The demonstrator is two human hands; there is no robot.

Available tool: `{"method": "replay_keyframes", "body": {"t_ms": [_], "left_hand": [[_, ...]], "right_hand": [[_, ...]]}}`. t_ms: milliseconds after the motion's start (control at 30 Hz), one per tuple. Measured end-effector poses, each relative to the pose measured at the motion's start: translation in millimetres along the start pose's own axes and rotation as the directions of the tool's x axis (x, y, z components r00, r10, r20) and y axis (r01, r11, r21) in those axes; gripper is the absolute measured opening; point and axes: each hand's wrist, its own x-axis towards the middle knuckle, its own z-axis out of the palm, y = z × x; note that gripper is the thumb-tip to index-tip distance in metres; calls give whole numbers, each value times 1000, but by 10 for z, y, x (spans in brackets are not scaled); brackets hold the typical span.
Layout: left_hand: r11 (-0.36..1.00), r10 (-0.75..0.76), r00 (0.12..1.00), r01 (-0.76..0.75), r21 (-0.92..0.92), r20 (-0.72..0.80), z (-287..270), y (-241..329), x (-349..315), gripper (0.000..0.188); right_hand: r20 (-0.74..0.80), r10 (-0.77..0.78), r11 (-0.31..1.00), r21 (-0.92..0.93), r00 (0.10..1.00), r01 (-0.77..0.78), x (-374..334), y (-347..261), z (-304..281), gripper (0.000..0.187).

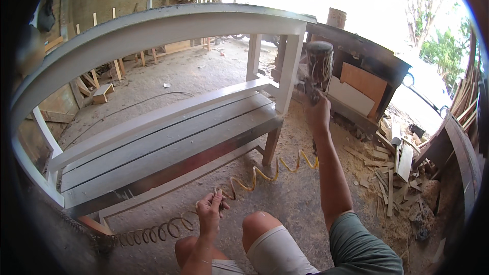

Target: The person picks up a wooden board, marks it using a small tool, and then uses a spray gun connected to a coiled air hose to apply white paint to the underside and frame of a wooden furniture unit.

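Yellow coiled hose [268, 180] pinched in left hand [209, 209], in front of grey-white slatted bench [204, 137]; right hand [319, 103] closed around cup-topped spray gun [320, 63], raised, just right of bench post [291, 71] in view; dark cabinet [364, 79] behind.

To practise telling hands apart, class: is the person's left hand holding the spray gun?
No, the right hand grips the spray gun, while the left hand holds the coiled hose.

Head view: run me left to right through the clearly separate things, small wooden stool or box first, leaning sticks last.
Small wooden stool or box → left hand → right knee → right hand holding the spray gun → scrap wood → leaning sticks.
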Motion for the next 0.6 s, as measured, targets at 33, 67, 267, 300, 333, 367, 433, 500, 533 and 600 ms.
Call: {"method": "replay_keyframes", "body": {"t_ms": [33,67,267,300,333,367,433,500,533,600], "left_hand": [[1000,-11,1000,11,6,2,3,13,-5,34],[1000,-23,1000,23,11,4,8,29,-11,33],[998,-48,998,46,46,42,95,-49,34,34],[997,-51,998,48,60,38,97,-82,36,34],[997,-56,997,54,63,45,101,-112,48,34],[996,-62,997,59,65,53,105,-142,64,34],[996,-67,996,63,67,59,100,-190,94,34],[996,-59,997,55,67,57,90,-219,109,34],[996,-56,997,52,79,49,101,-229,116,34],[994,-47,998,44,100,33,134,-231,127,35]], "right_hand": [[71,73,997,-14,995,-72,-141,6,-48,38],[140,146,989,-33,979,-143,-266,26,-86,43],[264,350,934,-21,899,-357,-722,556,-83,40],[270,355,930,-8,895,-367,-764,563,-96,39],[264,361,929,-19,895,-369,-759,580,-110,38],[258,366,928,-31,894,-371,-700,606,-116,37],[247,367,929,-39,897,-369,-543,493,-154,37],[233,355,933,-28,905,-359,-358,308,-236,36],[220,317,945,16,923,-328,-264,257,-275,36],[186,237,961,101,953,-259,-71,179,-345,35]]}}
